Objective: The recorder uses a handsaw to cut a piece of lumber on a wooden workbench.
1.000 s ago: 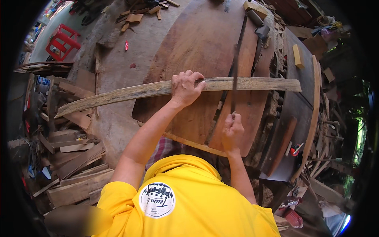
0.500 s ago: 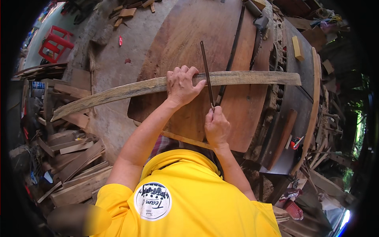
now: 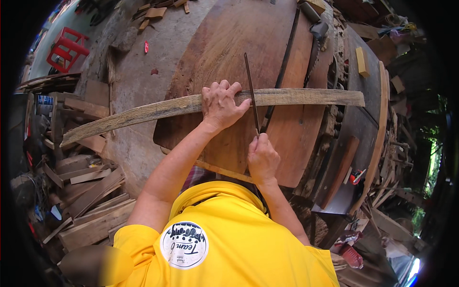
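Observation:
A long, slightly curved wooden plank [image 3: 311,97] lies crosswise over a broad brown wooden tabletop [image 3: 224,48], its left end jutting past the edge. My left hand [image 3: 220,103] grips it near the middle, fingers over the far edge and thumb pointing right. Just right of that thumb, a narrow dark saw [image 3: 251,86], seen nearly edge-on, crosses the plank. My right hand [image 3: 264,157] is closed round its near end, on my side of the plank. The handle is mostly hidden in my fist, and the teeth cannot be made out.
Stacked offcuts [image 3: 103,220] crowd the left side. A red plastic stool [image 3: 67,49] stands at far left. On the right are a dark bench surface [image 3: 361,107], a yellowish wood block [image 3: 362,62] and a grey cylindrical power tool [image 3: 318,28] with a long bit.
The saw and my right hand have shifted very slightly toward me. My left hand keeps its place on the plank, and the whole view has tilted a little.

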### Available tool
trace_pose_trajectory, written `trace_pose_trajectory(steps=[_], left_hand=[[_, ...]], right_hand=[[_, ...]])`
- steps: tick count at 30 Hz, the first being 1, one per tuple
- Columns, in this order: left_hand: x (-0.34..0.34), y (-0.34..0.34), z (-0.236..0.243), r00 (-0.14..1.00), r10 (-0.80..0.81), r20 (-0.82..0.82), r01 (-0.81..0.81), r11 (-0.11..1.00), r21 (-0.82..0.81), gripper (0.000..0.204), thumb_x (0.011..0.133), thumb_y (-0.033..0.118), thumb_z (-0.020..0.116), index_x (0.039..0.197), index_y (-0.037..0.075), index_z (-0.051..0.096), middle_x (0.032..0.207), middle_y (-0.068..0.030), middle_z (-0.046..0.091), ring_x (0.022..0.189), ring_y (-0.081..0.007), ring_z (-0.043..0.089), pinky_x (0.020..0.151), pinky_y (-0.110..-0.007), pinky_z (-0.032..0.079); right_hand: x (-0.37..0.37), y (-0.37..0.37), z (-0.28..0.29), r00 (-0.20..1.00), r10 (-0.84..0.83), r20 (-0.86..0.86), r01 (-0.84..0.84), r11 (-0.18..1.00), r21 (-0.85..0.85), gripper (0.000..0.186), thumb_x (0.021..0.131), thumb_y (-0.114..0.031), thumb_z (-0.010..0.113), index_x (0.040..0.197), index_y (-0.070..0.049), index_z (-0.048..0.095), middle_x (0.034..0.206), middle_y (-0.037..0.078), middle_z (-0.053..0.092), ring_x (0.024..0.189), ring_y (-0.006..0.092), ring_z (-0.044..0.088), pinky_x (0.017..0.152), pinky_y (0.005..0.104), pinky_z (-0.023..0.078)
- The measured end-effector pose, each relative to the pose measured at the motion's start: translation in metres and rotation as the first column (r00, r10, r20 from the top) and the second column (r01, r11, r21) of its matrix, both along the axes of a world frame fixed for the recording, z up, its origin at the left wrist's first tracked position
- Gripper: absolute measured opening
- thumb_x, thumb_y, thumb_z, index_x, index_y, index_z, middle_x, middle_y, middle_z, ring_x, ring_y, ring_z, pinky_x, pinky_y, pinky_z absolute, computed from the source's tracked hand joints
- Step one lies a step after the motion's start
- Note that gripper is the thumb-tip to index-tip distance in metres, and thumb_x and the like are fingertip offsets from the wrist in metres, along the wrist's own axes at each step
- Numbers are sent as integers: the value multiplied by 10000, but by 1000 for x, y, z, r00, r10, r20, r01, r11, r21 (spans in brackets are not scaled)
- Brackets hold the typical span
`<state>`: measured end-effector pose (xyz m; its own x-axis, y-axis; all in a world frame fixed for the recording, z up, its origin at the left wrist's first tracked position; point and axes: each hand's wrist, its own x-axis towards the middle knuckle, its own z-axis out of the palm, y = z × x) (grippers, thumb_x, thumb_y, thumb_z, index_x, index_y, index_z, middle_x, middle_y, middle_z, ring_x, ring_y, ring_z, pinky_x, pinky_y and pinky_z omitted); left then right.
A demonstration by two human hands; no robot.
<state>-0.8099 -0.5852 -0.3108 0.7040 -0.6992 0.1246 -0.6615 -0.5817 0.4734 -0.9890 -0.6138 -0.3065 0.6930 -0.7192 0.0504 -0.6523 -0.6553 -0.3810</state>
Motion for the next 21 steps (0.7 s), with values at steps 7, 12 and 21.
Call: trace_pose_trajectory(steps=[7, 12, 21], left_hand=[[-2, -2, -2, 1000, -22, -4, 22, 1000, -17, 343, 743, 456, 690, 948, 182, 672, 903, -38, 579, 912, -230, 545, 794, -401, 354], [0, 2, -4, 1000, 8, 16, -8, 1000, -30, 332, 741, 452, 697, 938, 186, 668, 895, -31, 578, 902, -227, 545, 775, -398, 355], [-1, 1, -6, 1000, 3, 28, -1, 999, -41, 334, 745, 439, 692, 949, 176, 666, 896, -32, 570, 897, -229, 542, 782, -396, 348]], right_hand=[[25, -17, -3, 1000, 18, 22, -19, 1000, 12, 148, 954, -205, 497, 906, -65, 507, 755, 206, 658, 662, 422, 638, 579, 506, 510], [2, -2, -7, 999, 32, -43, -33, 999, -26, 146, 932, -207, 527, 883, -72, 497, 718, 167, 659, 624, 370, 655, 541, 473, 527], [26, -15, -4, 988, 29, -149, -37, 998, -48, 152, 948, -227, 507, 909, -81, 489, 714, 161, 668, 633, 370, 666, 554, 483, 544]])
